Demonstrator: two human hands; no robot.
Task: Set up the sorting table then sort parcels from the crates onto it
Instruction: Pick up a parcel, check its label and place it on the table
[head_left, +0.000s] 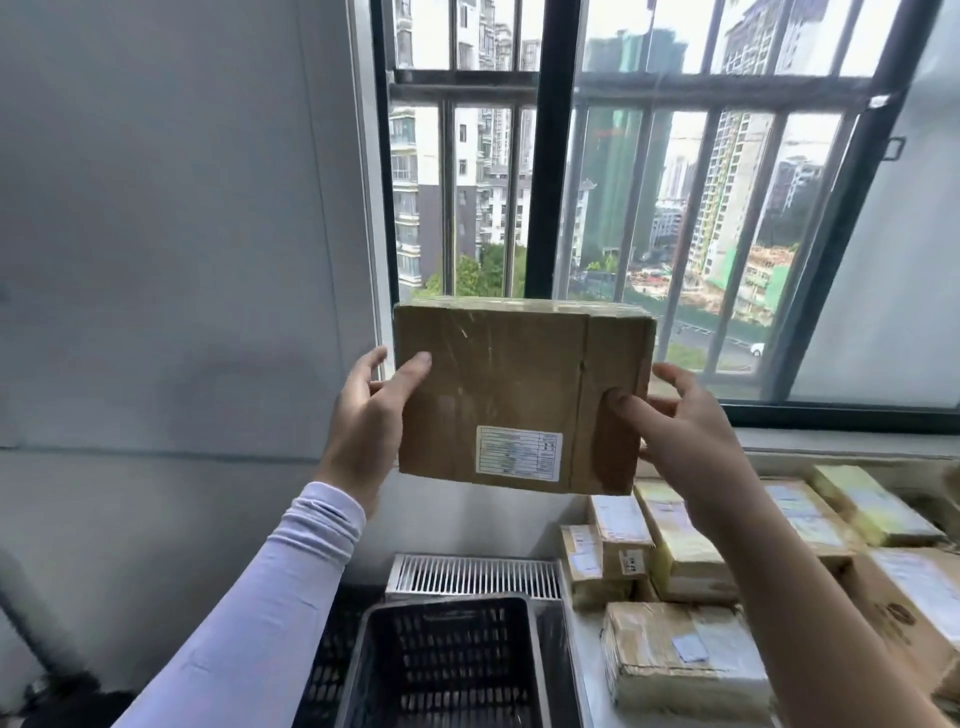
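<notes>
Black crate (447, 670) holds nothing visible; left hand (363, 415), right hand (691, 431) grip cardboard parcel (514, 384).

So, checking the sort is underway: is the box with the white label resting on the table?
No, the box is held up in the air between the left hand and the right hand.

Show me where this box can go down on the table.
Both hands hold the box up. The table shows only a narrow bare strip between the black crate and the nearest parcel. Further right it is crowded, parcels packed edge to edge up to the window sill.
</notes>
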